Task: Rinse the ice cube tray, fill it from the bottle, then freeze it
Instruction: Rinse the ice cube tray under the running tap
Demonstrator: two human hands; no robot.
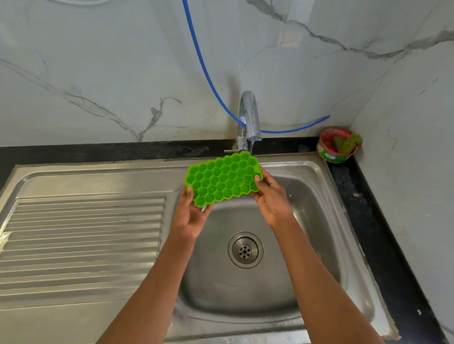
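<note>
Green honeycomb tray [223, 179] tilts over the steel sink [311, 219], its far corner just under the tap [250, 119], where a thin stream runs. Left hand [189, 217] grips the near-left corner, thumb on the rim; right hand [271, 199] pinches the right edge, fingers curled behind. Rinsing looks to be the step in hand. Next, the tray likely needs sweeping under the flow so every cell is wetted, then tipping to drain. No bottle is in view.

Arms outstretched, left hand [189, 217] and right hand [271, 199] gripping opposite tray [222, 178] ends
</note>
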